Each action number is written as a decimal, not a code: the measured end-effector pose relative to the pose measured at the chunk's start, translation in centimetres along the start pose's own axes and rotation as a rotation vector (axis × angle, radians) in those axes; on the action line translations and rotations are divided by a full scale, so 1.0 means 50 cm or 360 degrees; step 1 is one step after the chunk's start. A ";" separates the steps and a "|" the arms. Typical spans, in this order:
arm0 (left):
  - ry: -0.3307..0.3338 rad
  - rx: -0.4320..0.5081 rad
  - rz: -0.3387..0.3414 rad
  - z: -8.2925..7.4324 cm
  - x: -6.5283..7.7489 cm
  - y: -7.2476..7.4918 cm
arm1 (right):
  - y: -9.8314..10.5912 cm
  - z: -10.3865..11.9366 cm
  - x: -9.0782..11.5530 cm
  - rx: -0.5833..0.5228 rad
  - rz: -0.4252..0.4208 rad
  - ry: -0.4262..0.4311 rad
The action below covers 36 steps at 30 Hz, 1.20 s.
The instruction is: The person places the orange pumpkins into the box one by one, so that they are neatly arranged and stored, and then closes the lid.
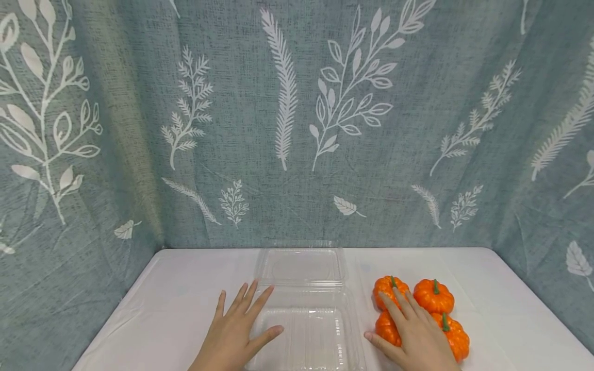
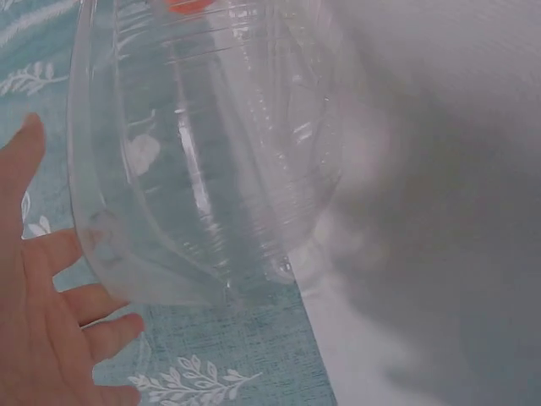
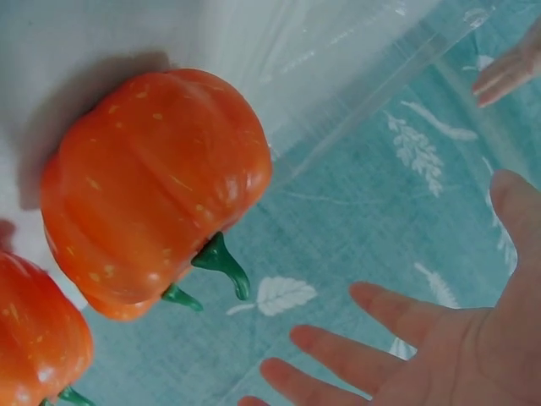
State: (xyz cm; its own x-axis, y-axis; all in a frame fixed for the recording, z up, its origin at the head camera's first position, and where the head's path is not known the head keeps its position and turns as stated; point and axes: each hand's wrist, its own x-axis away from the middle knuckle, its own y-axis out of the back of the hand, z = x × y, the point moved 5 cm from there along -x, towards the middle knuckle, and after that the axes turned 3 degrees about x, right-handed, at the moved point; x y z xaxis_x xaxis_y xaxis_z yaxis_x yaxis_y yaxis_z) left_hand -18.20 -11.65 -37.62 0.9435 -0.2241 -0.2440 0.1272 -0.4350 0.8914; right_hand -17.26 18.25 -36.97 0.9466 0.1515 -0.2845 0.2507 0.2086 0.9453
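Hanging behind everything, a teal leaf-patterned fabric (image 1: 260, 129) backs the white table (image 1: 153, 314). On that table, in front of the person, sits a clear plastic container (image 1: 320, 340), opened out, its tray (image 1: 301, 322) nearer and its lid (image 1: 301, 267) farther off. Both hands are released and grasp nothing: the left hand (image 1: 234, 330) spreads straight fingers by the container's left side, and the right hand (image 1: 413, 332) spreads its own over four orange pumpkins (image 1: 433, 300) clustered to the container's right, partly hiding the two left ones. Whether the left fingertips touch the plastic cannot be told; the right wrist view shows a gap between the right fingertips and the pumpkins.

The container looks thin and light, so a brush from the left hand could slide it or swing the lid over. The pumpkins look round, smooth and close-set, so nudging one could push its neighbours out of place, and a loose pinch might slip.

Opened out, the container's long axis runs away from the person toward the fabric, its fold crossing left to right. The pumpkins stand upright, squat, with no clear long axis; the green stems (image 1: 435, 287) in sight point up.
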 end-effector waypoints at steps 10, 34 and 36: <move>0.0165 0.0146 -0.0039 0.037 0.003 0.010 | -0.011 -0.014 -0.002 0.0044 0.0169 -0.0079; 0.0507 0.0554 0.0043 0.111 0.003 0.018 | -0.021 -0.045 0.002 -0.0076 0.0272 -0.0159; 0.0541 0.0588 0.0058 0.116 0.001 0.019 | -0.021 -0.044 0.001 -0.0072 0.0268 -0.0156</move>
State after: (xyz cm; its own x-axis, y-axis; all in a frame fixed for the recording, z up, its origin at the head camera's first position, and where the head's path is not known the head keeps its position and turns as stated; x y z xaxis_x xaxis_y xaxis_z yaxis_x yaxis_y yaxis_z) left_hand -19.79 -17.12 -39.00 0.9994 0.0255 -0.0223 0.0339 -0.7257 0.6872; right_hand -17.93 20.14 -38.31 0.9902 0.0935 -0.1041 0.0800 0.2316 0.9695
